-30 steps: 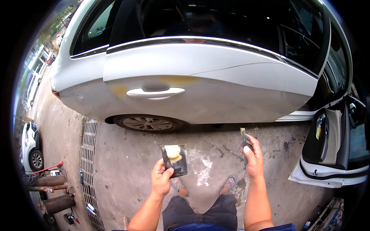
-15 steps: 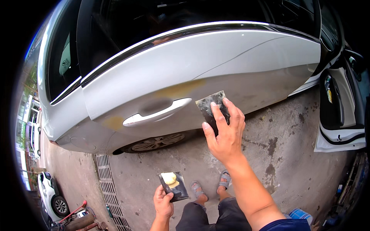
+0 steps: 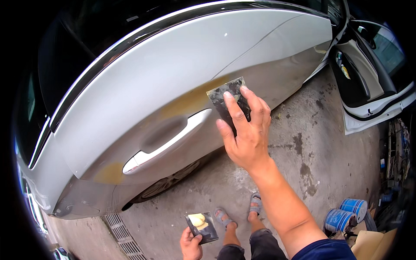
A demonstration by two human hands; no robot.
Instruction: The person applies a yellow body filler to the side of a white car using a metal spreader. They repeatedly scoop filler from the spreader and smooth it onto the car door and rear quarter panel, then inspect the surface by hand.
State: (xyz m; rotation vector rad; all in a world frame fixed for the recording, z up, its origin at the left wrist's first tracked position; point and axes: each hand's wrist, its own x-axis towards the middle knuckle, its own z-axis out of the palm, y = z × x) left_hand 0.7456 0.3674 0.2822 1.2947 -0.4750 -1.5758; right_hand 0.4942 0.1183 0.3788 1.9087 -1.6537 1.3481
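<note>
My right hand presses a thin dark spreader blade flat against the silver car door, just right of the door handle. A yellowish-brown filler patch runs across the door beside the blade, with a smaller patch lower left. My left hand hangs low near my sandalled feet and holds a dark square board with a lump of yellow putty on it.
The front door stands swung open at the right. Two blue and white tins and cardboard lie at the lower right. A metal drain grate runs along the stained concrete floor under the car.
My right hand has risen from beside me to the door and set the blade on the panel. The view has moved closer to the car. My left hand stays low with the board.
</note>
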